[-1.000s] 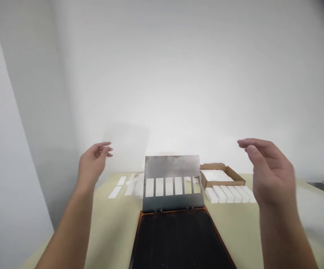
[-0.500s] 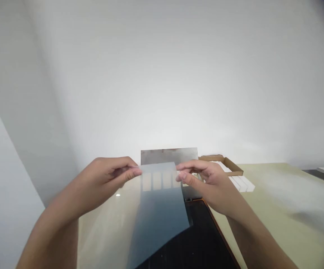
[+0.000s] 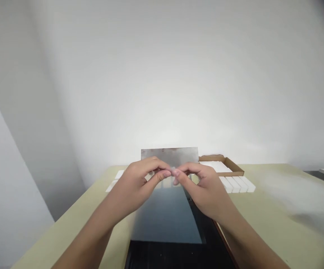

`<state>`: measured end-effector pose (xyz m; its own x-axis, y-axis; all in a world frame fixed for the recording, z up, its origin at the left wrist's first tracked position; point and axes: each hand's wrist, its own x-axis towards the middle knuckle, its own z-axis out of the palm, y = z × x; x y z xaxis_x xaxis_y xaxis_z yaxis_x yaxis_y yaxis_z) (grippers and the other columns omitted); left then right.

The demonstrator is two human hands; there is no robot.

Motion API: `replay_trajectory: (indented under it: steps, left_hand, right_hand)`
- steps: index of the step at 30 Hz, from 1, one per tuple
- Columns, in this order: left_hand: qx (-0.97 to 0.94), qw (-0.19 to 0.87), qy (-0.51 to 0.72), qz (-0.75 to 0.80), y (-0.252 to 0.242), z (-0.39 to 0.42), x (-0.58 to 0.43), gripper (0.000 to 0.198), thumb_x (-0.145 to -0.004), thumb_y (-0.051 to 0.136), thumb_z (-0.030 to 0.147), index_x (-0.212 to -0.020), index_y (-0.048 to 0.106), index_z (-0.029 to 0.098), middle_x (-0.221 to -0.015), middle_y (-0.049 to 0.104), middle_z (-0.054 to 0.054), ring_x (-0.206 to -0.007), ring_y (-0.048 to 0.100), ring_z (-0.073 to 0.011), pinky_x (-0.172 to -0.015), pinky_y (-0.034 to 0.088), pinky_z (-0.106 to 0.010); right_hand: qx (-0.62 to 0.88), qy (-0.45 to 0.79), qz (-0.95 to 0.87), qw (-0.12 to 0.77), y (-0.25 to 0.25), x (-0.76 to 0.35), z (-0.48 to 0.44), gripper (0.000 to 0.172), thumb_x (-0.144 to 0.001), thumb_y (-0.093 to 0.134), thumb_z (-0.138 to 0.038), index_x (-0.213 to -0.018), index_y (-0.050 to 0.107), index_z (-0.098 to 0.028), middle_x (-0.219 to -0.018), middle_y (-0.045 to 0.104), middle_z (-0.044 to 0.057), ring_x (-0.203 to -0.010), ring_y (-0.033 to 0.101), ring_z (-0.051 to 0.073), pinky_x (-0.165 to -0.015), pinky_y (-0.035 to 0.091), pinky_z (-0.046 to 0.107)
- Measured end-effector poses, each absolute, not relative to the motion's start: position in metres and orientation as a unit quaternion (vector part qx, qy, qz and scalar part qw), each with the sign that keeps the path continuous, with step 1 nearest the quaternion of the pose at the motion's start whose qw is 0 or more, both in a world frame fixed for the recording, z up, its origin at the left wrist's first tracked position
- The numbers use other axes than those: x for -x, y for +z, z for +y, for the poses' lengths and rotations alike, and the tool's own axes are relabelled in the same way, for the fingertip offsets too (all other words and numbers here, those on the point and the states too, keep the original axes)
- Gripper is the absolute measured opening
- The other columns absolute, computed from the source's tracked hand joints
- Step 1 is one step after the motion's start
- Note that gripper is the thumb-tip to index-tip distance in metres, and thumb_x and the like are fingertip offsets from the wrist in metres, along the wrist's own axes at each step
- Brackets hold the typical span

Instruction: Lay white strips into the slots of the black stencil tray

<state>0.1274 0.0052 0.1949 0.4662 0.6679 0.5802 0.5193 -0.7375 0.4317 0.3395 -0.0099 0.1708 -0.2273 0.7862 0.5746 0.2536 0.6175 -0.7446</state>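
A translucent plastic sheet [image 3: 166, 216] hangs from my fingers, its lower part over a black flat-topped device [image 3: 178, 257]. Thumb and forefinger of my left hand [image 3: 138, 183] pinch its top edge. My right hand [image 3: 203, 185] pinches the same edge just beside it, so that the fingertips of both hands nearly meet. The sheet's upper corners are hidden behind the fingers. Pale shapes behind it show through faintly.
An upright grey metal plate [image 3: 170, 152] stands behind my hands. At the back right is a shallow cardboard tray [image 3: 236, 169] with white items in it. Several white boxes [image 3: 238, 184] lie before it, and more white pieces [image 3: 114, 182] lie left on the yellowish table [image 3: 262, 220].
My left hand has moved right along the sheet's top edge, up to my right hand. The right hand is now closed on the edge. The sheet has shifted right and hangs straighter.
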Motion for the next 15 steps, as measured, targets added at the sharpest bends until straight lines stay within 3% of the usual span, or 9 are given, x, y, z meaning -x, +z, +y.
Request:
replay_trajectory:
  steps: [5,11,15]
  left_hand:
    - [-0.863,0.113,0.372,0.324,0.195,-0.001,-0.126,0.022,-0.107,0.056,0.029,-0.095,0.074,0.031,-0.091,0.073,0.007,-0.083,0.066,-0.0098,-0.071,0.048,-0.022]
    - [-0.867,0.091,0.371,0.319,0.201,-0.013,-0.126,0.014,-0.105,0.062,0.031,-0.106,0.074,0.037,-0.095,0.075,0.009,-0.084,0.067,-0.0089,-0.068,0.049,-0.020]
    - [-0.880,0.076,0.362,0.299,0.204,-0.022,-0.123,0.016,-0.105,0.060,0.028,-0.101,0.075,0.035,-0.093,0.074,0.007,-0.081,0.066,-0.0097,-0.068,0.050,-0.021]
  right_hand:
    - [0.331,0.316,-0.741,0.491,0.177,-0.349,-0.016,0.026,-0.104,0.060,-0.042,-0.093,0.072,-0.023,-0.087,0.074,0.001,-0.086,0.067,0.018,-0.080,0.049,0.032]
    - [0.267,0.454,-0.738,0.423,0.184,-0.364,-0.016,0.026,-0.103,0.063,-0.044,-0.097,0.074,-0.022,-0.095,0.076,0.003,-0.097,0.069,0.019,-0.092,0.052,0.034]
    - [0.261,0.469,-0.739,0.408,0.185,-0.369,-0.017,0.022,-0.098,0.070,-0.044,-0.096,0.076,-0.023,-0.092,0.076,0.002,-0.092,0.067,0.018,-0.086,0.052,0.032]
